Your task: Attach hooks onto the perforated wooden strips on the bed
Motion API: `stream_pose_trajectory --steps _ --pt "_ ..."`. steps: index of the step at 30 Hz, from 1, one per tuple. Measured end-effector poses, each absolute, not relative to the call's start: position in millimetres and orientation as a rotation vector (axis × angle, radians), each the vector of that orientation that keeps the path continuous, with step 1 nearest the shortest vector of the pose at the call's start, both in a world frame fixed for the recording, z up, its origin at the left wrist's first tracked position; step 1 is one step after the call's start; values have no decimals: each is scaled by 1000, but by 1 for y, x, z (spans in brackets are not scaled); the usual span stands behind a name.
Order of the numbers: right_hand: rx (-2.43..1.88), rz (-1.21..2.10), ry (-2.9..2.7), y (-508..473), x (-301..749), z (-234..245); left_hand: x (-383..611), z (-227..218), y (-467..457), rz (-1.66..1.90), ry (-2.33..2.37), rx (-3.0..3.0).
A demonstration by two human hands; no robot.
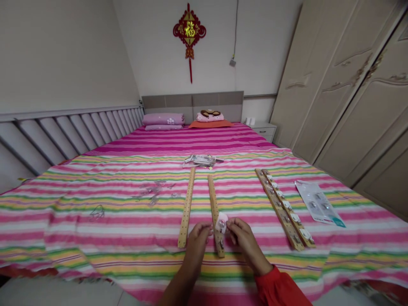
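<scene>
My right hand pinches the edge of a small whitish square piece with a shiny round centre. The piece is over a narrow wooden strip with holes, which has small metal parts near its front end. On the strip's other side, the fingertips of my left hand are pressed together close to the piece; anything between them is too small to make out. A second wooden strip with holes lies just left of that hand.
Two wooden strips with white discs and metal parts lie at the right, beside a clear blister pack. Small clear packets and thin wire pieces are at left. A plastic bag lies farther back on the striped bedspread.
</scene>
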State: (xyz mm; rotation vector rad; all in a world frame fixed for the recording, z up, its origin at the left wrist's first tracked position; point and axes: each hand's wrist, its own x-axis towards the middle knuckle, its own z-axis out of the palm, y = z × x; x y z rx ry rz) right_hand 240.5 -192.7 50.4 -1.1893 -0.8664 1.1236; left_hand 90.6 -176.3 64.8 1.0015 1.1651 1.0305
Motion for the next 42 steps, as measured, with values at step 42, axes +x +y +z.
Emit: stream_pose_trajectory --steps 42 --pt "-1455 1066 -1038 -136 252 3 112 35 -116 759 1538 1473"
